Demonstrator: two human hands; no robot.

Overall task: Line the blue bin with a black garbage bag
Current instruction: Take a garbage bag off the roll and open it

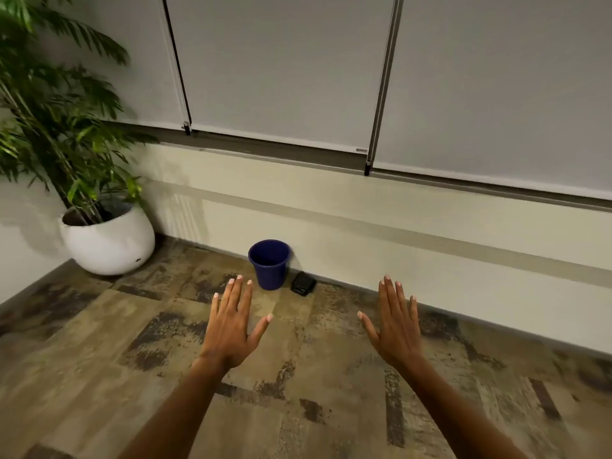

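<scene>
Fingers of the left hand [231, 326] and right hand [395, 327] were stretched flat and slightly spread, palms down, holding nothing, at centre frame over mottled brown carpet [99, 376]. Just above them stood the bin [269, 265], a smooth blue tapered bucket, against the pale wall [364, 233]. A small folded black bundle [303, 283] lay just right of it. A glossy round white planter [109, 238] sat at left.

plant [56, 104] cropped at left edge
</scene>
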